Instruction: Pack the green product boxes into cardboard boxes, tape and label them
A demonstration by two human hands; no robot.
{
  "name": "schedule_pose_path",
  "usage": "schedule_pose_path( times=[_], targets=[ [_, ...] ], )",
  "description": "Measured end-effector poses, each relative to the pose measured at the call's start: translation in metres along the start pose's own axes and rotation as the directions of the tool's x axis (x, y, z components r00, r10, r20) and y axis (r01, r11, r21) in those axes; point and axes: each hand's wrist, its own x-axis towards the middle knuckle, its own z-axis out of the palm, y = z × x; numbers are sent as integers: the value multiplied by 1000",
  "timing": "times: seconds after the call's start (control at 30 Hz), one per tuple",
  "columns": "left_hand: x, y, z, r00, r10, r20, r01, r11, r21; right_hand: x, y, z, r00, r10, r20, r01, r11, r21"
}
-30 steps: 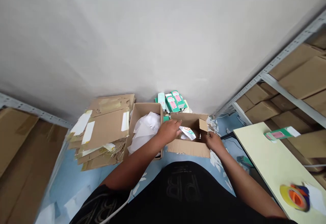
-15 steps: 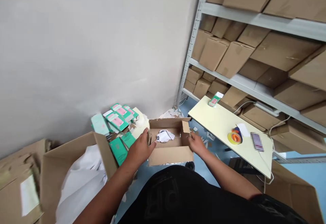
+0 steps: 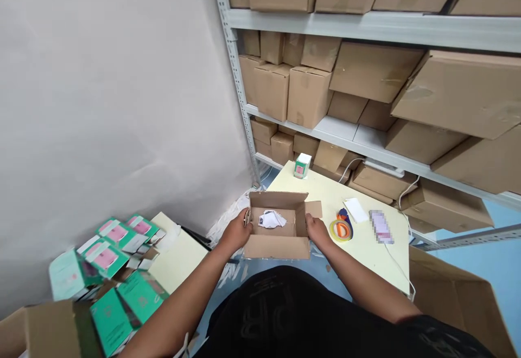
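An open cardboard box is held in front of my body, its flaps spread outward. My left hand grips the box's left side, and my right hand grips its right side. Inside, on the bottom, lies a crumpled piece of white paper. Beyond the box and to its right is a pale yellow table. A tape dispenser with yellow and orange parts lies on that table, close to my right hand.
The table also bears a small green and white box, a white card and a blurred phone with a cable. Metal shelving full of cartons stands behind. Several green boxes lie at left; a large carton stands at right.
My view has turned to the right. Both hands have carried the cardboard box from over the floor gap to the table's left edge, keeping their hold on it.
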Motion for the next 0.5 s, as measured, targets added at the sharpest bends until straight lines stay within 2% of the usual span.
schedule_pose_path(
  times=[0.17,0.3,0.43,0.5],
  targets=[
    [68,41,40,996,60,63,-48,984,-170,30,39,-26,990,94,-106,-84,992,97],
    [121,71,61,987,121,107,-101,979,-178,54,58,-32,971,140,-194,-114,983,141],
    [180,92,78,956,241,169,-199,952,-232,82,69,-35,933,223,-281,-196,973,121],
    [207,97,85,926,283,250,-214,939,-269,96,69,-35,914,269,-305,-245,963,113]
  ],
)
